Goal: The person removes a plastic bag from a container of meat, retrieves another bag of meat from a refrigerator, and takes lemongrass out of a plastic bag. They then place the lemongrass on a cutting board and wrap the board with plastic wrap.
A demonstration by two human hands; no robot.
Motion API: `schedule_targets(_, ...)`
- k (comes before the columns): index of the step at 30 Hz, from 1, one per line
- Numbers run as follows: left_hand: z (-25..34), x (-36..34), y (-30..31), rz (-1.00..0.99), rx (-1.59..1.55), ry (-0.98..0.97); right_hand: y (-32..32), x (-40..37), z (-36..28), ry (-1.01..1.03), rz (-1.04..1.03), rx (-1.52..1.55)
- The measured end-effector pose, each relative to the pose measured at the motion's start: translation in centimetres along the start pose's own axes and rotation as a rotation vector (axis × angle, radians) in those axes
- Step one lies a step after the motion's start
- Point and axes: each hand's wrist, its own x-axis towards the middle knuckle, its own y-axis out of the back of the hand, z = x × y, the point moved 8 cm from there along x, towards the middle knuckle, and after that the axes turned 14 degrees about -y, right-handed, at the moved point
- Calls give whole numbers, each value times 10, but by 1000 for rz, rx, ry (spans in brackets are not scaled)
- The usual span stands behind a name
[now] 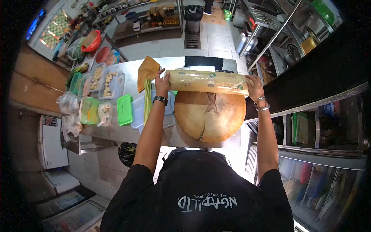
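My left hand (162, 84) grips the left end of a long, yellowish roll of plastic wrap (205, 81), and my right hand (254, 87) grips its right end. The roll lies level across the far edge of a round wooden chopping block (210, 116), which has a dark crack. Whether it rests on the block or hangs just above cannot be made out. Beside my left forearm lie long green stalks (147, 102), perhaps lemongrass, over pale plastic lids (138, 112). An orange-brown cloth (147, 72) lies just left of my left hand.
On the steel table (174, 137) stand plastic tubs of pale chunks (110, 83), a green lid (125, 110), a green-tinted container (89, 110) and plastic bags (70, 102). A black cloth (203, 62) lies at the far edge. Steel shelving (266, 23) rises at right.
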Motion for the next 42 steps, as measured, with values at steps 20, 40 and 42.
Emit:
schedule_targets(20, -1, -7, 2, -175, 24, 28, 8, -29, -62, 104, -127, 330)
schedule_targets(40, 72, -90, -107, -451, 954, -611, -34, -10, -9, -128, 110, 967)
schedule_targets(42, 60, -65, -66, -155, 948, -399, -11, -21, -20, -85, 275, 494)
